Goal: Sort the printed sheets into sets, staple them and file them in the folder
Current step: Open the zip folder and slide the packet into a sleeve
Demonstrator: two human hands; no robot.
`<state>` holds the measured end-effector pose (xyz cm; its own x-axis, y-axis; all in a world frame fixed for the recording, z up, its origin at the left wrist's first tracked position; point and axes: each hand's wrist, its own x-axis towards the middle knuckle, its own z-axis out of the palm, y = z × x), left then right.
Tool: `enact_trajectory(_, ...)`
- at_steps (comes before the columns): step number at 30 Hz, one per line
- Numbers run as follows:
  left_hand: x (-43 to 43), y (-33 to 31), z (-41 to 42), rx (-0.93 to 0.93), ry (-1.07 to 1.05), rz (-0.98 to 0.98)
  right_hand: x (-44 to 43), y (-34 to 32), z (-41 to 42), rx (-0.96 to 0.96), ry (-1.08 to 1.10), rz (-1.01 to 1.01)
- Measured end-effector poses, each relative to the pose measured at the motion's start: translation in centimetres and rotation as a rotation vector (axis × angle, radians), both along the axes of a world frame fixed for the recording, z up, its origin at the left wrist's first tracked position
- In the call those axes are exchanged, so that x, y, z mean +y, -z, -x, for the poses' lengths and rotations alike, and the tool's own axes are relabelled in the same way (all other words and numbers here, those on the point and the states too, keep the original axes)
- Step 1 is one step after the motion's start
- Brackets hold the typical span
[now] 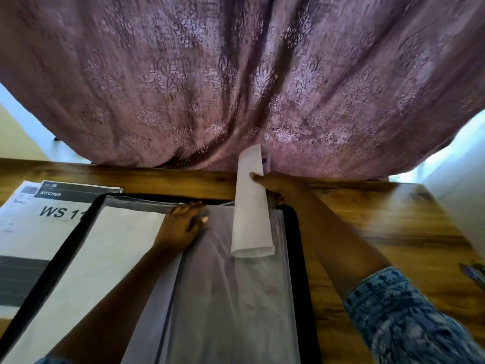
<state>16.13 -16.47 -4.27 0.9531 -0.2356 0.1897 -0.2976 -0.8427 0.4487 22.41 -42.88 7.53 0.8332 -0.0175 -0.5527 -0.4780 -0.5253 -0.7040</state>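
Observation:
A black folder (301, 258) lies open on the wooden table, showing clear plastic sleeves (223, 298). One sleeve on the left holds a white sheet (105, 245). My left hand (183, 224) grips the top edge of a sleeve near the middle of the folder. My right hand (273, 183) grips a curled set of printed sheets (252, 211) at its upper part; the set's lower end sits over the sleeve opening. More printed sheets (39, 219), marked "KITCHEN" and "WS 11", lie to the left, partly under the folder.
A mauve patterned curtain (236, 82) hangs close behind the table's far edge (157, 174). Bare wood (393, 227) lies to the right of the folder. A small dark object (473, 274) shows at the right border.

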Motion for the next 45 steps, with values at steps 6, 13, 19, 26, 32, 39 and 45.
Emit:
enact_trajectory(6,0.2,0.8,-0.3,-0.004,0.010,0.060,-0.5,1.1,0.0,-0.262,-0.088,0.226)
enact_trajectory(13,0.1,-0.2,0.3,0.046,0.005,0.513,3.5,0.1,0.7,-0.396,-0.416,0.072)
enact_trajectory(19,0.2,-0.9,0.5,0.048,-0.024,0.617,6.6,2.0,-0.3,-0.294,-0.670,-0.043)
enact_trajectory(26,0.1,-0.6,0.5,0.094,-0.059,0.654,8.5,3.7,-2.5,-0.440,-1.189,0.419)
enact_trajectory(32,0.5,0.0,0.1,0.090,-0.040,0.622,9.3,4.6,-2.7,-0.649,-1.230,0.488)
enact_trajectory(39,0.6,0.5,-0.1,0.074,0.017,0.562,5.3,2.5,-2.1,-0.323,-0.952,0.641)
enact_trajectory(45,0.4,0.4,-0.2,0.018,-0.001,0.522,-2.7,4.4,1.7,-0.471,-0.757,0.851)
